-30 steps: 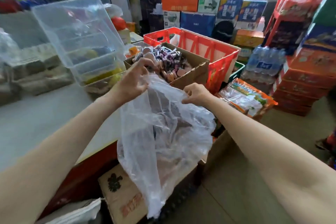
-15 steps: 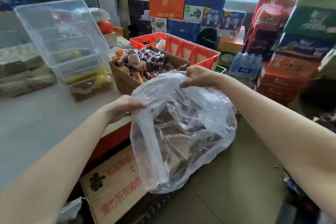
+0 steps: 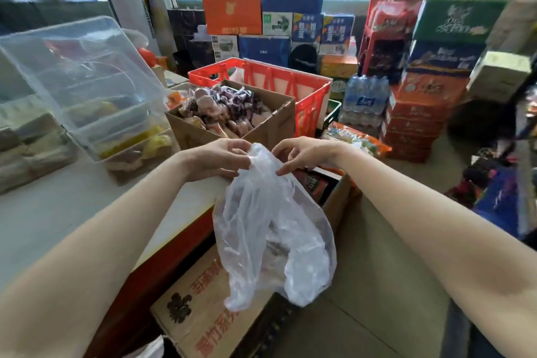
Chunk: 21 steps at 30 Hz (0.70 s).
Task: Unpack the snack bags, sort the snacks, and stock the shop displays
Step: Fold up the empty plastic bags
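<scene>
Both hands have drawn together since a moment ago, gathering the plastic bag's mouth. Beyond the worktop point(image 3: 52, 212), the cardboard box point(image 3: 261, 131) holds wrapped snacks point(image 3: 226, 110). That clear plastic bag point(image 3: 273, 241) hangs off the worktop's edge, pinched at its top by left hand point(image 3: 219, 158) and right hand point(image 3: 305, 154).
</scene>
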Available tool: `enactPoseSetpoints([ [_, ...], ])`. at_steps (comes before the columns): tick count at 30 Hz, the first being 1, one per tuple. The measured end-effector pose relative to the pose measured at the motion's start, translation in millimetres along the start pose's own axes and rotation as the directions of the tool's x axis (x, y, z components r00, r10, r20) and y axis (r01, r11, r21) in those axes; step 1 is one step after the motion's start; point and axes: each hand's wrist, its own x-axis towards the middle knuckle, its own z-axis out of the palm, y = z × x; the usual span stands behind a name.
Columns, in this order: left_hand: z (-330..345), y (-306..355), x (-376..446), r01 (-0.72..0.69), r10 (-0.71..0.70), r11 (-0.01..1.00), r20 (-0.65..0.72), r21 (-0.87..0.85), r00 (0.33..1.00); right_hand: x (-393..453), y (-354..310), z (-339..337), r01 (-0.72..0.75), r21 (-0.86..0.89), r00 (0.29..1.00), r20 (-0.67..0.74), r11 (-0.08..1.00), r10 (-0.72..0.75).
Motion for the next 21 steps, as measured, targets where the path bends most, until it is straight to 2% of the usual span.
enactPoseSetpoints([
  [2,-12.0,-16.0,-14.1,-0.012,0.013,1.000,0.031,-0.007,0.999,8.1,-18.2,16.2,0.031,-0.080,0.982,-0.184,0.996,-0.046],
  [4,-24.8,-30.0,-29.5,-0.064,0.064,0.998,-0.004,-0.029,0.998,12.1,-35.5,25.2,0.044,-0.013,0.966,-0.256,0.999,-0.046],
  [7,-38.1,-40.3,-48.3,-0.171,0.173,0.985,-0.102,0.027,0.980,5.9,-60.8,35.0,0.063,0.267,0.992,-0.122,0.962,-0.031],
  [9,-41.0,-38.2,-55.0,-0.203,0.212,0.976,-0.134,0.076,0.968,2.6,-77.3,48.1,0.024,0.274,1.000,0.005,0.961,-0.027],
  [11,-41.9,-35.0,-57.8,-0.201,0.223,0.969,-0.150,0.147,0.963,4.4,-88.5,66.4,-0.004,0.199,1.000,0.008,0.980,0.003],
  [13,-43.3,-33.2,-64.0,-0.162,0.202,0.959,-0.161,0.232,0.966,7.9,-91.5,73.8,-0.010,-0.002,0.989,-0.145,1.000,0.009],
  [15,-45.2,-34.7,-75.0,-0.077,0.100,0.970,-0.088,0.229,0.991,7.9,-88.6,66.2,-0.080,-0.157,0.939,-0.344,0.984,0.021],
  [16,-45.6,-37.0,-80.9,-0.034,0.034,0.981,0.002,0.191,0.999,5.9,-87.4,58.9,-0.119,-0.171,0.896,-0.444,0.978,0.031],
  [18,-43.2,-43.7,-90.3,0.053,-0.068,0.996,0.231,0.068,0.971,-3.1,-88.5,43.4,-0.120,-0.143,0.799,-0.601,0.982,0.010],
  [19,-40.2,-46.0,-91.5,0.072,-0.069,0.997,0.288,0.000,0.955,-9.3,-91.2,36.6,-0.077,-0.141,0.769,-0.639,0.987,-0.031],
  [20,-37.9,-46.5,-89.6,0.072,-0.046,0.994,0.278,-0.084,0.959,-16.3,-94.6,30.5,-0.027,-0.143,0.771,-0.633,0.989,-0.071],
  [21,-36.3,-45.3,-85.6,0.038,-0.009,0.988,0.188,-0.149,0.982,-23.7,-97.7,25.9,0.020,-0.148,0.797,-0.595,0.989,-0.105],
])
